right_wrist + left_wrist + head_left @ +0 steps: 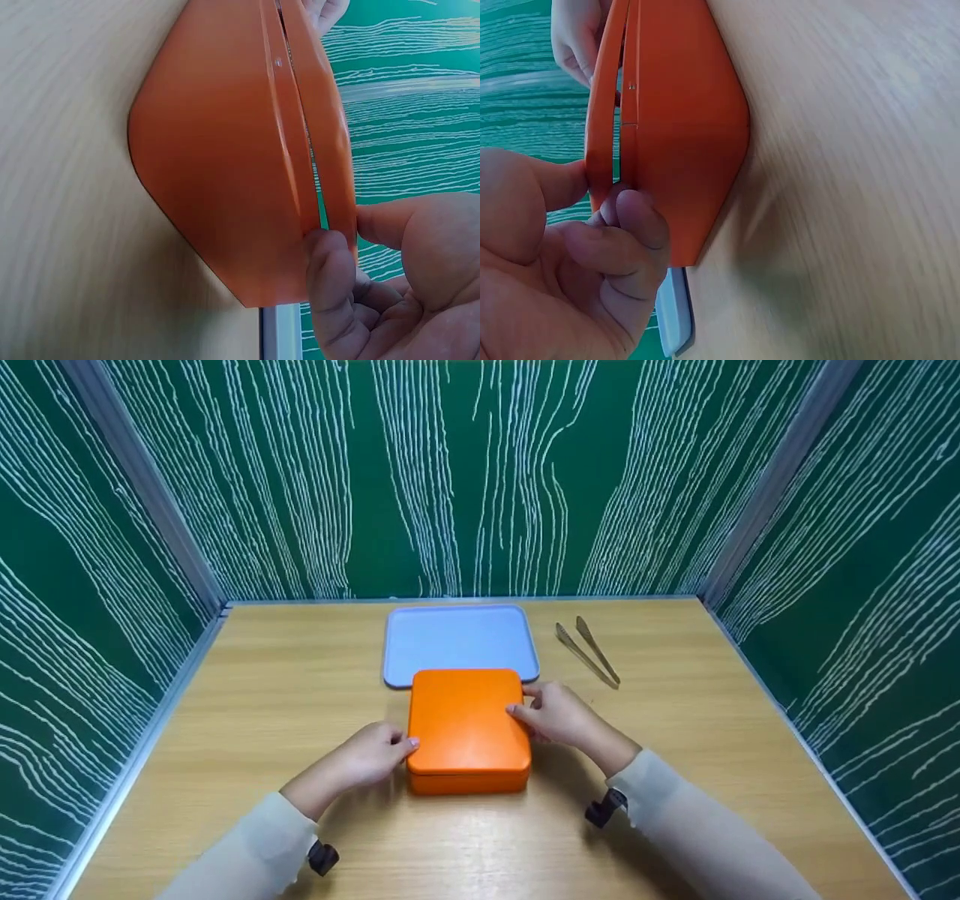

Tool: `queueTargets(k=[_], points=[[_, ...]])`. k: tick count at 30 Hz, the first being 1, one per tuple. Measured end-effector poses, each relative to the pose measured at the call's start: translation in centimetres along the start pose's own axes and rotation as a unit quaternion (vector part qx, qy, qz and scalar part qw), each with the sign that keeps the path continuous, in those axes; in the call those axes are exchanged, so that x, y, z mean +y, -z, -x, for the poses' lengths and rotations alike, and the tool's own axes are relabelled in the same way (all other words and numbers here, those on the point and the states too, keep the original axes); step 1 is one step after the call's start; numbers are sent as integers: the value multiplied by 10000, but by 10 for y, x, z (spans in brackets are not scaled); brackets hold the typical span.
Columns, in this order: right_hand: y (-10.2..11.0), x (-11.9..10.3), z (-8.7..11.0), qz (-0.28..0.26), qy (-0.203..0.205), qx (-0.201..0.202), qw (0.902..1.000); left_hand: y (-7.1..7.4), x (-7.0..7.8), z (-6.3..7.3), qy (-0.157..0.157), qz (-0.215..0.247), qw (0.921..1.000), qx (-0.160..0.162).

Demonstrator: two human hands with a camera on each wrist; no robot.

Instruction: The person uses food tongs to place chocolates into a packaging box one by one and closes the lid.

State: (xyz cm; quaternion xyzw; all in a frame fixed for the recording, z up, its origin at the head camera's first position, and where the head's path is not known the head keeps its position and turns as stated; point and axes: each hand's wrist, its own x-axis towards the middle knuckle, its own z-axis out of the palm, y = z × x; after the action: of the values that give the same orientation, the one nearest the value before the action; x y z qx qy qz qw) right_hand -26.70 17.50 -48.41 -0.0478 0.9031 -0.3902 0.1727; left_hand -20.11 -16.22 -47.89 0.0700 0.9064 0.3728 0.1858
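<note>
An orange lidded box (469,785) stands on the table, overlapping the near edge of the tray from this angle. Its lid (466,720) is slightly raised: both wrist views show a narrow gap between the lid and the box wall (682,112). My left hand (373,755) pinches the lid's left edge, thumb on top and curled fingers beneath the rim. On the opposite side my right hand (564,716) pinches the lid's right edge in the same way, a little farther back. The inside of the box is hidden.
Behind the box lies a light blue tray (461,637). A pair of tongs (589,654) rests to the right of the tray, tips pointing away. Green panels (615,472) with white lines enclose the wooden table (300,675) at the back and sides.
</note>
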Motion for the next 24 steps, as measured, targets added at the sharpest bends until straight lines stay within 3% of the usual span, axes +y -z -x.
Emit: queueTargets(k=[8,16,24], points=[[-1,11,-8,-194,236,-370,9988,-1,-3,3,229,67,9997,-103],[-5,0,-1,24,-86,-121,9999,-4,-6,0,52,-25,9999,-157],[-6,1,2,-32,-37,-100,9999,-2,-3,1,124,-60,9998,-114]])
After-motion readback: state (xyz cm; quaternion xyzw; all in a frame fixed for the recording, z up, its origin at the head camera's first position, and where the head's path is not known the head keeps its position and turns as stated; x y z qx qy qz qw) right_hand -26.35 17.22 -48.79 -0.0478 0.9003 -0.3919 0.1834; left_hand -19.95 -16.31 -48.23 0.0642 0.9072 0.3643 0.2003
